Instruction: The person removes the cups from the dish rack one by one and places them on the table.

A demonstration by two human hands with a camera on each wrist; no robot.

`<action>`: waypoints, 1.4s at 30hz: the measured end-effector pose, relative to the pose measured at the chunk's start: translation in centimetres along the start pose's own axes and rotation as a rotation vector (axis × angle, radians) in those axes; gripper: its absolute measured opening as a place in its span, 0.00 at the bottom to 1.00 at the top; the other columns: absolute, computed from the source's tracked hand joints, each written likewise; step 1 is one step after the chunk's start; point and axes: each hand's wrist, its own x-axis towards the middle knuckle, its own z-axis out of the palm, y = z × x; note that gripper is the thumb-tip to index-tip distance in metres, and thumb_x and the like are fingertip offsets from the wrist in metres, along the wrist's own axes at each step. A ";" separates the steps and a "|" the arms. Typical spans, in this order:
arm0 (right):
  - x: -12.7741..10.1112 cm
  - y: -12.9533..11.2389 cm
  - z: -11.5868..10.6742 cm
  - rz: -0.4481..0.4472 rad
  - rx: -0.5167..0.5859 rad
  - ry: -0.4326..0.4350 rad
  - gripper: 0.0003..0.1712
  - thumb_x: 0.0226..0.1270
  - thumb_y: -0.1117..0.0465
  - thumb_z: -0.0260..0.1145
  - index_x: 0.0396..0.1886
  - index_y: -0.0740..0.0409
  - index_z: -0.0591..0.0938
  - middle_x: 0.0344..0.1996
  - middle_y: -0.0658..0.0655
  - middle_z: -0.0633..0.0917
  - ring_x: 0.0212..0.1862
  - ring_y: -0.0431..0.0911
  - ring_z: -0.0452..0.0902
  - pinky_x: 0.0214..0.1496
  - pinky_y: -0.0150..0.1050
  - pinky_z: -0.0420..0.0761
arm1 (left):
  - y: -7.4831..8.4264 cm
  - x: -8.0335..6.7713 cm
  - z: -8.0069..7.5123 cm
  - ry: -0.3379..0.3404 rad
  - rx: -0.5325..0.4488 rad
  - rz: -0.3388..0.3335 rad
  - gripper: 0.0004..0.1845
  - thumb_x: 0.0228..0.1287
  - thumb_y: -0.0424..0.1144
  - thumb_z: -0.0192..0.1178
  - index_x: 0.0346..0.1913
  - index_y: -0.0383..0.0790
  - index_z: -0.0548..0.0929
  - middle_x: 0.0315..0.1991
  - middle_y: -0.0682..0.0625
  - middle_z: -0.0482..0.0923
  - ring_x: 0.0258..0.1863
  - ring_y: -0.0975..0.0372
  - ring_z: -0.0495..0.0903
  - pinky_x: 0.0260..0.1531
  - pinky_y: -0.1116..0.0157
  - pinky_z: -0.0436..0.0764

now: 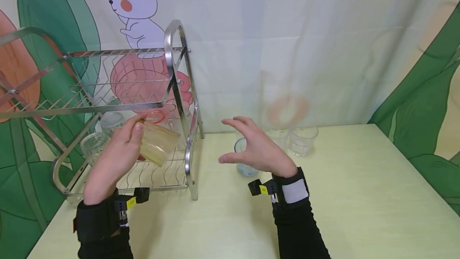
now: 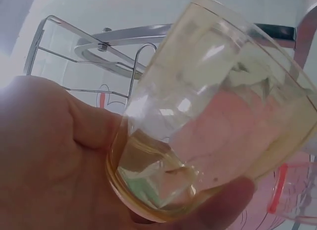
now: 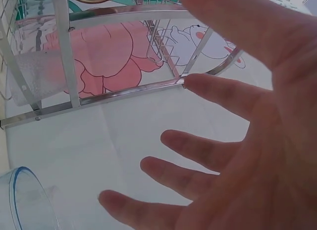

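- Head: the left hand (image 1: 120,153) holds a tilted amber cup (image 1: 158,143), grip clamped near its base, before the rack (image 1: 86,110) by the desk's (image 1: 359,195) left edge; clear glasses (image 1: 303,143) stand near the far edge.
- Left wrist: thumb and finger flank the cup's base.
- Right wrist: the right hand's (image 3: 233,156) grip is spread apart, a blue-rimmed glass (image 3: 27,205) near.

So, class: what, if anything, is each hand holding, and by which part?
The left hand grips the amber-tinted glass near its base, leaving the rim free. The right hand holds nothing.
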 end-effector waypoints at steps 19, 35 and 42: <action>0.5 -0.9 0.7 -0.206 0.197 0.047 0.51 0.51 0.48 0.79 0.74 0.37 0.64 0.69 0.45 0.62 0.66 0.41 0.62 0.56 0.44 0.78 | 1.8 0.1 1.2 -0.097 -0.267 0.059 0.29 0.79 0.53 0.27 0.75 0.42 0.48 0.62 0.34 0.59 0.49 0.43 0.74 0.41 0.56 0.82; 0.8 -2.2 1.6 -0.270 0.286 0.061 0.54 0.49 0.54 0.81 0.75 0.37 0.62 0.69 0.45 0.61 0.64 0.44 0.63 0.53 0.43 0.80 | 3.6 0.3 2.7 -0.123 -0.383 0.062 0.28 0.79 0.53 0.28 0.71 0.39 0.46 0.60 0.33 0.60 0.45 0.45 0.78 0.41 0.57 0.83; 0.6 -2.2 1.5 -0.248 0.313 0.060 0.53 0.50 0.55 0.81 0.74 0.35 0.63 0.71 0.46 0.59 0.65 0.48 0.64 0.53 0.44 0.80 | 3.9 0.4 3.3 -0.144 -0.411 0.103 0.26 0.80 0.51 0.28 0.68 0.35 0.47 0.60 0.33 0.58 0.43 0.45 0.78 0.38 0.56 0.84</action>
